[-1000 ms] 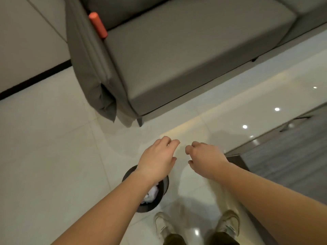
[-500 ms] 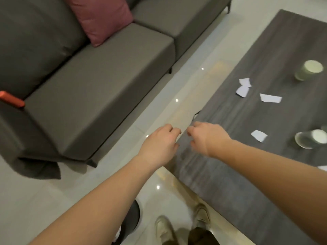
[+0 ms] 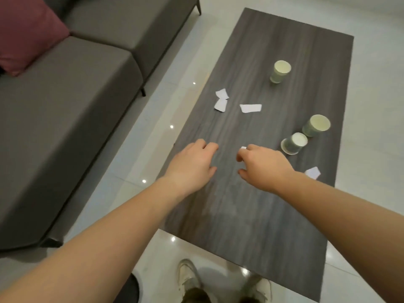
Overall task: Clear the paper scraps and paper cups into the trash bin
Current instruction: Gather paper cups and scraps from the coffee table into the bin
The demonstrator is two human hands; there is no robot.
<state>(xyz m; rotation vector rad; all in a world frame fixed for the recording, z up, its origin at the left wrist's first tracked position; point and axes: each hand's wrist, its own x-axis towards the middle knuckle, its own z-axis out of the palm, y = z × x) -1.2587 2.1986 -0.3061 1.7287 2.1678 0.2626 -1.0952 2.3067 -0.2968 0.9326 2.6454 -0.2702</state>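
Several white paper scraps lie on the dark wood coffee table (image 3: 251,215): two (image 3: 221,99) near its left edge, one (image 3: 250,108) mid-table, one (image 3: 313,172) by my right wrist. A small scrap (image 3: 243,147) peeks out at my right fingertips. Three pale green paper cups stand to the right: one (image 3: 280,71) far, one (image 3: 317,125) nearer, one (image 3: 294,143) upside down. My left hand (image 3: 192,165) hovers over the table, fingers loose, holding nothing. My right hand (image 3: 262,165) is curled above the small scrap, thumb and fingers apart. The dark trash bin (image 3: 132,289) shows only an edge beneath my left forearm.
A grey sofa (image 3: 76,106) with a dark red cushion (image 3: 28,33) runs along the left, separated from the table by a strip of glossy tiled floor (image 3: 153,132). My two shoes (image 3: 188,276) stand at the table's near end.
The view has swung from the bin and floor up to the table. Both hands have moved out over the tabletop, and my right hand now covers a scrap that lay beside it.
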